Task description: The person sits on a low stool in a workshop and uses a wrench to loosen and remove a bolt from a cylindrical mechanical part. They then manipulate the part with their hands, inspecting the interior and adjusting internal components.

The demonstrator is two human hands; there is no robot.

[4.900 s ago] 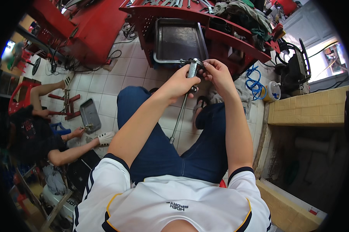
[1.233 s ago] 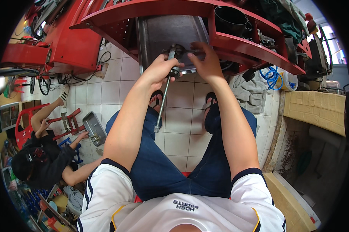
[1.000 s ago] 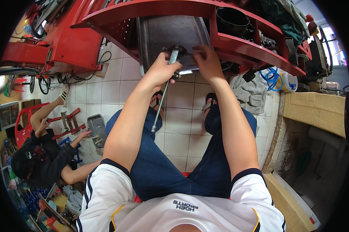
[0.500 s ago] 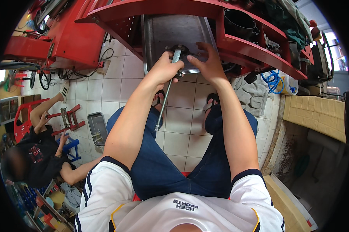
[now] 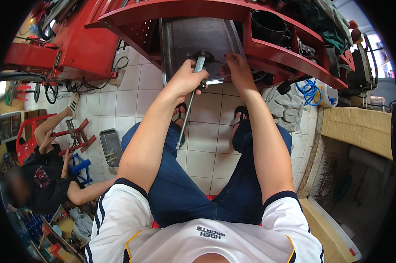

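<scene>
My left hand [image 5: 188, 79] is closed around a metal assembly over the near end of a grey metal tray [image 5: 193, 33]. The assembly has a flat silver bar [image 5: 200, 64] and a dark, roundish mechanical part [image 5: 209, 57] at its far end. From below my left fist a long thin metal rod [image 5: 188, 115] slants toward me, its tip above my left knee. Just right of the dark part, my right hand [image 5: 239, 70] has its fingers drawn together by a thin dark piece. What they pinch is too small to make out.
A red workbench [image 5: 180, 9] with a black pot [image 5: 270, 27] stands ahead. On the tiled floor are a grey cloth [image 5: 282, 107] and, at left, a small metal tray [image 5: 111, 147]. Blue hose [image 5: 309, 91] lies at right. A seated person [image 5: 40, 175] works at far left.
My right hand has turned, and its spread thumb and fingers have drawn together beside the dark part. The left hand and the rod have hardly moved. The person at left has shifted their hands.
</scene>
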